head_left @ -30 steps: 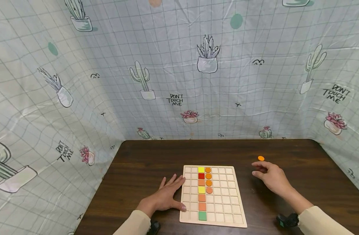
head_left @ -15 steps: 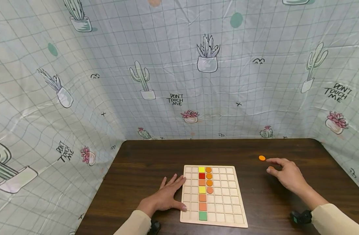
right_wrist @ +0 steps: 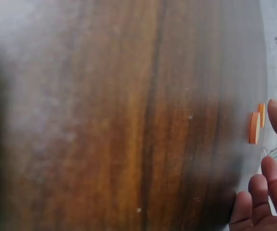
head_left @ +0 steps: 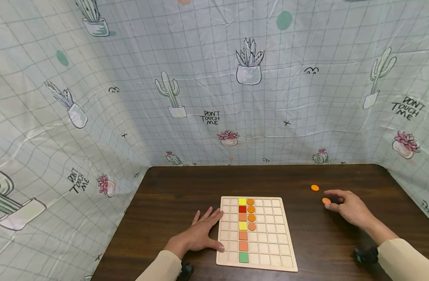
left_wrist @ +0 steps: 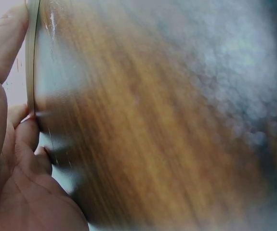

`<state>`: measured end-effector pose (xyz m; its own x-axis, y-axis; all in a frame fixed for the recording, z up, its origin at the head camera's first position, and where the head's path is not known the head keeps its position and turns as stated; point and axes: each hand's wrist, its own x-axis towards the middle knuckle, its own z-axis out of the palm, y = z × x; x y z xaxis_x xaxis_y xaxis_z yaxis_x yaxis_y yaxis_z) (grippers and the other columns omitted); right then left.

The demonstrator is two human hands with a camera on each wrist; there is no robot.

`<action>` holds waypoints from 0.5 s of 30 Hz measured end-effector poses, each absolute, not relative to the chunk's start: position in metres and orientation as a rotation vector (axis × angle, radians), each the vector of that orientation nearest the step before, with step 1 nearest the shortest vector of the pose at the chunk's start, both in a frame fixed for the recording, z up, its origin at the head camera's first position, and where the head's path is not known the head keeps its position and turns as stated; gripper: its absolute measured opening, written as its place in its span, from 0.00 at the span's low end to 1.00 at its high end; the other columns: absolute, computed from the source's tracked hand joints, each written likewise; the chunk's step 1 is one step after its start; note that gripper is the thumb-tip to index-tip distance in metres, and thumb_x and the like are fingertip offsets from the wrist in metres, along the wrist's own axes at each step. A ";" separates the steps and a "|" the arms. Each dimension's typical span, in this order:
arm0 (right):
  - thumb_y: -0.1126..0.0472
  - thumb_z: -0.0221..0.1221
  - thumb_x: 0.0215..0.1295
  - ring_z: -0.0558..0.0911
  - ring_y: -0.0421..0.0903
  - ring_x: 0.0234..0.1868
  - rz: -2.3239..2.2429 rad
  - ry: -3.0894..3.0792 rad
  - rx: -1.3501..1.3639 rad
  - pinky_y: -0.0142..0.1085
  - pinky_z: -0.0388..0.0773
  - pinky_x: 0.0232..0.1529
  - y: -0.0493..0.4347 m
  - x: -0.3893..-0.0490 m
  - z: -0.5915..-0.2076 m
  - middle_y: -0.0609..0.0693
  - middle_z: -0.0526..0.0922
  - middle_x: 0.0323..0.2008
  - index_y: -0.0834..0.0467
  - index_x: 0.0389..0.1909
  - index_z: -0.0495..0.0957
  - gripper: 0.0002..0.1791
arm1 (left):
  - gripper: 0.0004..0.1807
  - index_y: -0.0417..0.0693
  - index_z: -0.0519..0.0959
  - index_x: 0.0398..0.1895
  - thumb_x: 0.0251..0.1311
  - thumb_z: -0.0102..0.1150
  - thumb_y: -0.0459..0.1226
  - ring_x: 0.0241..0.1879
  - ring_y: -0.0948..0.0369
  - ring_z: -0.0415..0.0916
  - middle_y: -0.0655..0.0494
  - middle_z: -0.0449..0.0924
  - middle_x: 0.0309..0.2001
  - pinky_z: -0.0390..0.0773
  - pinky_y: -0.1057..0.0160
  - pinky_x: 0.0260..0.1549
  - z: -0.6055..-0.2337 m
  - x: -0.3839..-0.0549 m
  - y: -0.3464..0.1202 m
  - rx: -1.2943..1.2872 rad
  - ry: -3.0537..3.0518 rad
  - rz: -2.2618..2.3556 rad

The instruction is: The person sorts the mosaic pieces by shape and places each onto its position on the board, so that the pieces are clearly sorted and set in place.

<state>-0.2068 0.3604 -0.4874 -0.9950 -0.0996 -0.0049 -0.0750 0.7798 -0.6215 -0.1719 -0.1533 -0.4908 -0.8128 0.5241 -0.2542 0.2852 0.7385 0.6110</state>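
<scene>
On the table lies a pale wooden grid board (head_left: 270,249), with a column of coloured square tiles (head_left: 243,235) and several orange discs (head_left: 251,209) beside the upper ones. My left hand (head_left: 196,234) rests spread at the board's left edge; its fingers (left_wrist: 6,41) touch that edge in the left wrist view. To the right, my right hand (head_left: 353,208) hovers with thumb and fingers apart around a light orange disc (head_left: 326,200). That disc (right_wrist: 255,128) lies on the table in the right wrist view, not pinched. Whether the thumb touches it, I cannot tell.
Another orange disc (head_left: 315,187) lies farther back on the dark wooden table (head_left: 186,187). A curtain printed with cacti (head_left: 214,78) hangs behind the table and along its sides. A dark wrist device (head_left: 367,254) sits below my right sleeve.
My right hand has moved right, past the farther orange disc, and now sits by the light orange disc, which has come into fuller view. My left hand stays on the board's edge.
</scene>
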 end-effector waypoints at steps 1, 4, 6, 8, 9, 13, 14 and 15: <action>0.53 0.68 0.72 0.75 0.73 0.58 -1.028 2.915 -0.143 0.64 0.77 0.51 0.361 -0.207 -0.488 0.78 0.71 0.66 0.68 0.68 0.76 0.31 | 0.60 0.55 0.52 0.87 0.57 0.76 0.57 0.87 0.51 0.34 0.57 0.46 0.87 0.27 0.37 0.82 -0.491 -0.172 -0.153 0.619 2.526 0.791; 0.53 0.68 0.72 0.74 0.75 0.60 -1.053 2.882 -0.125 0.66 0.76 0.53 0.363 -0.209 -0.489 0.78 0.71 0.68 0.69 0.68 0.75 0.32 | 0.60 0.55 0.52 0.87 0.57 0.76 0.57 0.87 0.52 0.34 0.57 0.46 0.87 0.27 0.37 0.81 -0.491 -0.172 -0.153 0.619 2.528 0.790; 0.54 0.67 0.72 0.73 0.76 0.61 -1.071 2.864 -0.111 0.67 0.76 0.54 0.363 -0.210 -0.490 0.78 0.71 0.68 0.69 0.68 0.75 0.32 | 0.60 0.55 0.52 0.87 0.57 0.76 0.57 0.87 0.52 0.34 0.58 0.46 0.87 0.27 0.37 0.81 -0.491 -0.172 -0.153 0.618 2.526 0.794; 0.54 0.67 0.72 0.73 0.76 0.61 -1.085 2.860 -0.101 0.67 0.75 0.55 0.364 -0.211 -0.491 0.77 0.72 0.68 0.69 0.68 0.76 0.31 | 0.60 0.55 0.52 0.87 0.57 0.76 0.57 0.87 0.52 0.33 0.58 0.46 0.87 0.27 0.37 0.81 -0.490 -0.171 -0.153 0.617 2.523 0.800; 0.55 0.67 0.72 0.73 0.76 0.61 -1.091 2.859 -0.099 0.67 0.75 0.55 0.364 -0.212 -0.491 0.77 0.72 0.67 0.69 0.67 0.76 0.30 | 0.60 0.55 0.52 0.87 0.57 0.77 0.57 0.87 0.52 0.33 0.58 0.46 0.87 0.27 0.37 0.81 -0.490 -0.171 -0.153 0.616 2.522 0.801; 0.56 0.68 0.71 0.74 0.75 0.59 -1.079 2.882 -0.098 0.67 0.75 0.55 0.364 -0.213 -0.493 0.77 0.74 0.65 0.69 0.65 0.78 0.28 | 0.60 0.55 0.52 0.87 0.57 0.77 0.56 0.87 0.52 0.33 0.58 0.46 0.87 0.26 0.37 0.81 -0.489 -0.170 -0.153 0.609 2.519 0.805; 0.57 0.68 0.71 0.74 0.75 0.59 -1.073 2.890 -0.099 0.67 0.74 0.55 0.364 -0.214 -0.493 0.77 0.74 0.65 0.70 0.64 0.78 0.28 | 0.60 0.55 0.52 0.87 0.57 0.77 0.56 0.87 0.52 0.34 0.58 0.46 0.87 0.26 0.37 0.81 -0.489 -0.170 -0.152 0.608 2.519 0.805; 0.57 0.68 0.71 0.75 0.75 0.59 -1.064 2.900 -0.097 0.67 0.75 0.55 0.364 -0.214 -0.494 0.77 0.75 0.65 0.70 0.64 0.79 0.27 | 0.60 0.56 0.52 0.87 0.57 0.77 0.56 0.87 0.52 0.34 0.58 0.46 0.87 0.26 0.37 0.81 -0.489 -0.170 -0.152 0.606 2.519 0.804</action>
<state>-0.2141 0.3640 -0.4940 -0.9967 -0.0766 -0.0265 -0.0413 0.7611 -0.6473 -0.1704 -0.1523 -0.4890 -0.8142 0.5192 -0.2597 0.2728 0.7371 0.6183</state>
